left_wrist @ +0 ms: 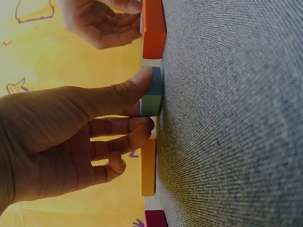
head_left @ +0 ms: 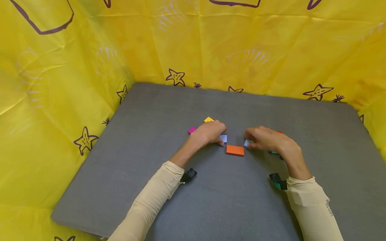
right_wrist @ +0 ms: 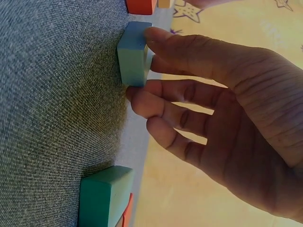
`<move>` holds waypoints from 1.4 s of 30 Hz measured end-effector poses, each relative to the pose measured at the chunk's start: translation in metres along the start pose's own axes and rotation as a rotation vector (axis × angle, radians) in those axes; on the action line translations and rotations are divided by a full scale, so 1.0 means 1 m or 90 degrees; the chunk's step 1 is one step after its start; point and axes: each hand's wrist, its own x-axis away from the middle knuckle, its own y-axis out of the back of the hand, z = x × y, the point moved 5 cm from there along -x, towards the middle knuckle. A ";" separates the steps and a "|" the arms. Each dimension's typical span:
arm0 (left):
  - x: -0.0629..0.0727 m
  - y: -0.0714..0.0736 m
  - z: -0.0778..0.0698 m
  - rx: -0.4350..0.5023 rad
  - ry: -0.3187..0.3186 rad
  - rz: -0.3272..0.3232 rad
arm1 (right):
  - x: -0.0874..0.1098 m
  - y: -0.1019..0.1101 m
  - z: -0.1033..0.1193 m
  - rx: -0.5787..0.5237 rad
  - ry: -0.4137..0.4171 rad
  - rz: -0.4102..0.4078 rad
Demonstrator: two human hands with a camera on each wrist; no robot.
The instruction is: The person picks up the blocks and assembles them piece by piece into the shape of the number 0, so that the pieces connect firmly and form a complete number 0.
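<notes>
My left hand (head_left: 208,131) pinches a light blue block (head_left: 223,138) between thumb and fingers, low over the grey surface. In the left wrist view the thumb lies on one face of this blue block (left_wrist: 151,99). To the right, my right hand (head_left: 266,139) pinches a second light blue block (head_left: 247,143); in the right wrist view that block (right_wrist: 133,59) has the thumb at its upper edge and fingers at its far end. An orange block (head_left: 235,150) lies flat between the two hands, slightly nearer to me than the blue blocks.
Beside the left hand lie a yellow block (head_left: 208,119) and a magenta block (head_left: 192,130). By the right hand are a green block (right_wrist: 97,201) and a red piece (head_left: 279,132), partly hidden. Yellow patterned cloth (head_left: 211,47) stands around the grey table (head_left: 135,201).
</notes>
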 end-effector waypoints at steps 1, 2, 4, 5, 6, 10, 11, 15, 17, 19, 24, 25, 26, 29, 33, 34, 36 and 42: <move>0.000 0.000 0.000 0.000 0.000 -0.001 | 0.000 0.000 0.000 0.000 -0.001 0.002; 0.000 0.000 0.000 -0.001 0.000 -0.002 | 0.000 0.000 0.000 -0.001 -0.002 0.004; 0.000 0.000 0.000 -0.002 0.001 -0.005 | 0.001 0.000 0.000 -0.002 -0.005 0.006; 0.000 0.001 0.000 -0.003 0.001 -0.006 | 0.001 0.000 0.000 -0.001 -0.006 0.006; 0.001 0.001 0.000 -0.003 0.001 -0.005 | 0.001 0.000 0.000 -0.002 -0.006 0.005; 0.001 0.002 0.000 -0.003 0.001 -0.005 | 0.001 0.001 -0.001 -0.004 -0.006 0.002; 0.001 0.002 0.000 -0.003 0.001 -0.004 | 0.001 0.001 -0.001 -0.005 -0.004 -0.001; 0.001 0.001 0.000 -0.005 0.000 -0.002 | 0.001 0.001 -0.001 -0.009 0.000 -0.007; 0.001 0.001 0.000 -0.006 0.000 -0.002 | 0.001 0.001 -0.001 -0.011 0.000 -0.007; 0.001 0.001 0.000 -0.005 0.000 -0.001 | 0.001 0.001 -0.001 -0.012 0.000 -0.007; 0.001 0.001 0.000 -0.010 0.000 0.000 | 0.001 0.001 -0.002 -0.022 -0.013 0.004; 0.002 0.002 0.000 -0.011 0.001 0.001 | 0.002 0.001 -0.003 -0.028 -0.017 0.006; 0.002 0.002 0.000 -0.010 0.003 0.002 | 0.003 0.002 -0.003 -0.036 -0.020 0.007; 0.005 0.006 0.003 0.008 0.007 0.005 | 0.007 0.009 -0.005 -0.049 -0.033 -0.004; 0.011 0.016 0.015 0.043 0.021 -0.006 | 0.020 0.024 -0.012 -0.041 -0.035 -0.044; 0.013 0.018 0.019 0.047 0.027 -0.010 | 0.024 0.027 -0.015 -0.034 -0.033 -0.055; 0.016 0.022 0.029 0.051 0.038 -0.019 | 0.032 0.031 -0.020 -0.023 -0.025 -0.068; 0.020 0.028 0.053 0.038 0.077 -0.035 | 0.047 0.032 -0.034 -0.017 -0.054 -0.043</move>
